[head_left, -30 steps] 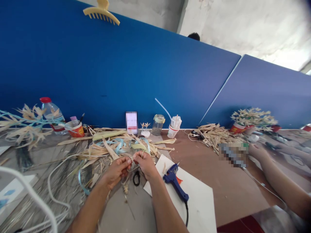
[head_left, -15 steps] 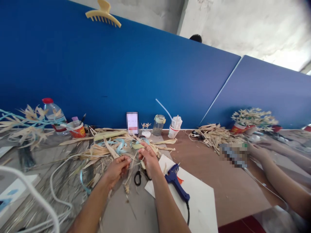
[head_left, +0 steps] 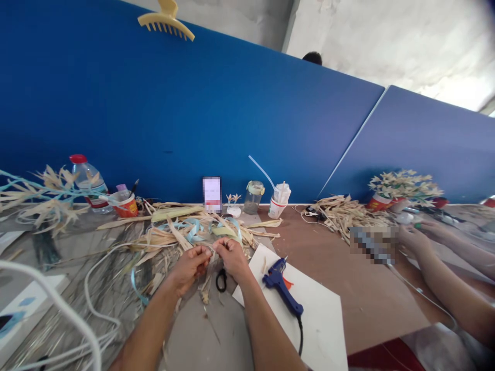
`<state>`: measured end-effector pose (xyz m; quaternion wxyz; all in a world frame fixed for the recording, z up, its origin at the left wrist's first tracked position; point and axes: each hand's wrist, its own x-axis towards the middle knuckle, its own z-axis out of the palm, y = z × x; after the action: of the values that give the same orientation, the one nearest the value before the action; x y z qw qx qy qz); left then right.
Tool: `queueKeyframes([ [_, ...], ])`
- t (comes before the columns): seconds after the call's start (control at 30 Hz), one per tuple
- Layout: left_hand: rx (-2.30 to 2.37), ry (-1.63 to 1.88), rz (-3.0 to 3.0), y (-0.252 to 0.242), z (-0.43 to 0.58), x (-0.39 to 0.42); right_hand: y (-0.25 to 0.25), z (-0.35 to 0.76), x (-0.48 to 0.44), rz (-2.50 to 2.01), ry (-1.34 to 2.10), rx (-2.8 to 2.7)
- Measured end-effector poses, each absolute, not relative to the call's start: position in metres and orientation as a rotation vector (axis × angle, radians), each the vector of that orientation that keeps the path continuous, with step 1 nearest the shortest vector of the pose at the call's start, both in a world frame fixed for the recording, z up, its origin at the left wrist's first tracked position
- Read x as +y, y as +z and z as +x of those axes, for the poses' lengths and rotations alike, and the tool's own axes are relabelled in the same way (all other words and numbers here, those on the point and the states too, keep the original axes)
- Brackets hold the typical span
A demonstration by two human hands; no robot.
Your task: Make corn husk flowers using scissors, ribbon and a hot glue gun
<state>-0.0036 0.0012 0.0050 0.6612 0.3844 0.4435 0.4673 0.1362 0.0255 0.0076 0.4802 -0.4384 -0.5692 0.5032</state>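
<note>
My left hand [head_left: 192, 265] and my right hand [head_left: 232, 259] meet over the husk pile, fingertips pinched and almost touching. Whatever lies between the fingers is too small to make out. Just under them, pale dried husk strips [head_left: 207, 286] hang or lie on the table; I cannot tell if they are held. Black-handled scissors [head_left: 221, 281] lie below my right hand, partly hidden by it. Beyond the hands spread dried corn husks [head_left: 178, 214] with light blue ribbon [head_left: 192, 230]. A blue glue gun [head_left: 284, 288] rests on a white board [head_left: 320, 330] to the right of my right forearm.
White cables [head_left: 91, 293] loop across the left side. Along the blue partition [head_left: 232, 103] stand a bottle [head_left: 91, 183], a red cup [head_left: 126, 207], a phone [head_left: 212, 193], a jar [head_left: 253, 198] and a white cup [head_left: 277, 206]. At right, a co-worker's hands [head_left: 415, 239] are near another husk pile [head_left: 340, 214].
My right hand has come down and closed from spread fingers to a pinch, meeting my left fingertips. It now covers more of the scissors. The view has shifted slightly.
</note>
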Motion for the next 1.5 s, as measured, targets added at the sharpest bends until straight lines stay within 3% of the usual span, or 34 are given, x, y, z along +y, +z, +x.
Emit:
queueKeyframes([
  [0.63,1.134,1.026,1.11,-0.0007,-0.0004,0.0036,0.0014,0.1333,0.0255,-1.373,0.811,-1.56],
  [0.87,1.177,1.071,1.144,-0.0034,0.0009,0.0046,0.0018,0.1344,0.0279,-1.38,0.989,-1.37],
  [1.03,1.143,1.122,0.986,0.0012,-0.0009,0.0032,0.0046,0.1399,0.0312,-1.139,1.202,-1.097],
  [1.23,1.073,1.127,0.893,0.0041,-0.0038,0.0025,0.0099,0.141,0.0264,-0.932,1.418,-1.156],
  [1.5,1.035,1.065,0.883,0.0025,-0.0012,0.0023,0.0058,0.1379,0.0283,-0.999,1.357,-1.274],
])
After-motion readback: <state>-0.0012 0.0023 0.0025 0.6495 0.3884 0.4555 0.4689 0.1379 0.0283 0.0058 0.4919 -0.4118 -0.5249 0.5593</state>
